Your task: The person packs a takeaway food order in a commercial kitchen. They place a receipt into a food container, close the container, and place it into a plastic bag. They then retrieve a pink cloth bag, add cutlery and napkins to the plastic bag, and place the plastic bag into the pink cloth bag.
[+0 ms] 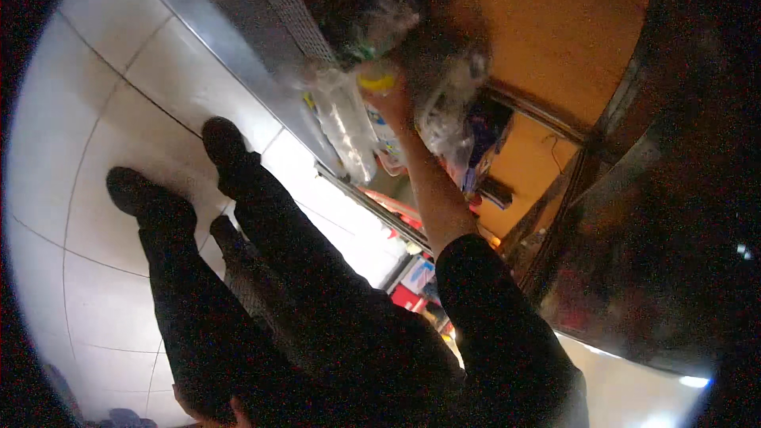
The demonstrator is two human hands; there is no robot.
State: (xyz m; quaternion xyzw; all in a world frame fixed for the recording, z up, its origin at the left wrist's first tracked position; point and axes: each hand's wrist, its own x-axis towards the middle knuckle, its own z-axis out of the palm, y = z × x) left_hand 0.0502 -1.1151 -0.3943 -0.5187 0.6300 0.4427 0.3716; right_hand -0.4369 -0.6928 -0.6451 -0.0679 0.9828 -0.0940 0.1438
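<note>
My right hand (386, 98) reaches in among packed goods on a low shelf, at a yellow round cap or band (376, 81). The fingers are blurred, so whether they grip it cannot be told. Just below the hand is a white and blue labelled container (383, 128). Clear plastic packaging (345, 122) lies left of it, and a crumpled clear plastic bag (446, 122) is to the right of my forearm. My left hand (205, 413) shows only partly at the bottom edge, against my dark-clothed left leg; what it holds, if anything, is hidden.
A dark, plastic-wrapped bundle (368, 18) sits above the right hand. The metal shelf edge (374, 205) runs diagonally beside the white tiled floor (137, 95), where my dark shoes (223, 139) stand. An orange-brown panel (559, 30) backs the shelf. Red and white packages (410, 294) are lower down.
</note>
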